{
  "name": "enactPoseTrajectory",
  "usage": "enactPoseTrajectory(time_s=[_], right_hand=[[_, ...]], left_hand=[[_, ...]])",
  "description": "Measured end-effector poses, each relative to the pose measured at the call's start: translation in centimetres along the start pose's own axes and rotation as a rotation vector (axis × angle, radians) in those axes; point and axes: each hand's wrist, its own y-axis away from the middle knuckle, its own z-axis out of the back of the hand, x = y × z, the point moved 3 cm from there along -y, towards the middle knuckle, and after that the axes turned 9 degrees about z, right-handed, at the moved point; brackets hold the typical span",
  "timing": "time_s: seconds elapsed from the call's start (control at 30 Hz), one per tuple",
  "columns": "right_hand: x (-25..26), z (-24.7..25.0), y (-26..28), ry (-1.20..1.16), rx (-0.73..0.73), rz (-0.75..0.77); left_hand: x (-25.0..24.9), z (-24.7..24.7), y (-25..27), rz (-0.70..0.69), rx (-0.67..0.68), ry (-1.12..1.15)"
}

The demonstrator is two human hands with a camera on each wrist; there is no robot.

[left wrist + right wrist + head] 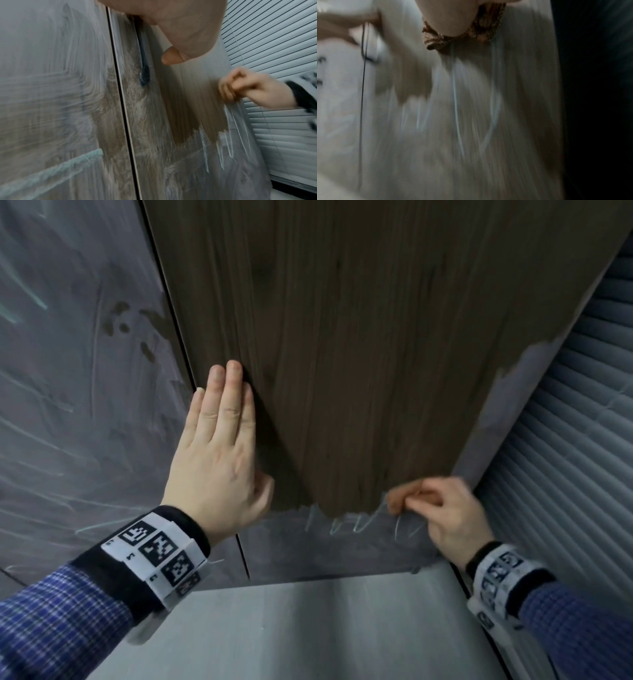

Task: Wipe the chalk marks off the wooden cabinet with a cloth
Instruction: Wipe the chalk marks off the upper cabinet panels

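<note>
The wooden cabinet door (359,337) shows clean brown grain over most of its face. A hazy band of chalk marks (342,525) with pale strokes runs along its lower part and up its right edge. My left hand (222,412) lies flat on the door beside the seam, fingers straight and together. My right hand (442,508) grips a bunched orange-brown cloth (399,498) against the door at the border between clean wood and chalk; it is motion-blurred. In the right wrist view the cloth (447,42) sticks out under the palm above pale chalk lines (457,121).
The neighbouring door (68,405) on the left is covered in chalk haze and turquoise streaks. A dark recessed handle (144,73) sits just right of the seam. Slatted blinds (582,440) stand close on the right. Light grey floor (308,628) lies below.
</note>
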Motion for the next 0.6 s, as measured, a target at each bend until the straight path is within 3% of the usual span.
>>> enactPoseTrajectory(time_s=[0.1, 0.33, 0.43, 0.53, 0.6], right_hand=[[-0.3, 0.4, 1.1, 0.214, -0.007, 0.117], [3.9, 13.0, -10.0, 0.532, -0.697, 0.379], [2.6, 10.6, -8.1, 0.571, -0.691, 0.35], [-1.7, 5.7, -2.2, 0.402, -0.555, 0.167], [-3.8, 2.6, 1.8, 0.43, -0.391, 0.106]], left_hand=[[-0.3, 0.0, 0.0, 0.004, -0.002, 0.0], [-0.4, 0.0, -0.1, 0.036, -0.036, 0.059], [-0.3, 0.0, 0.0, 0.03, -0.06, 0.073], [-0.2, -0.2, 0.1, 0.022, -0.061, 0.078], [-0.2, -0.1, 0.1, 0.019, -0.065, 0.076]])
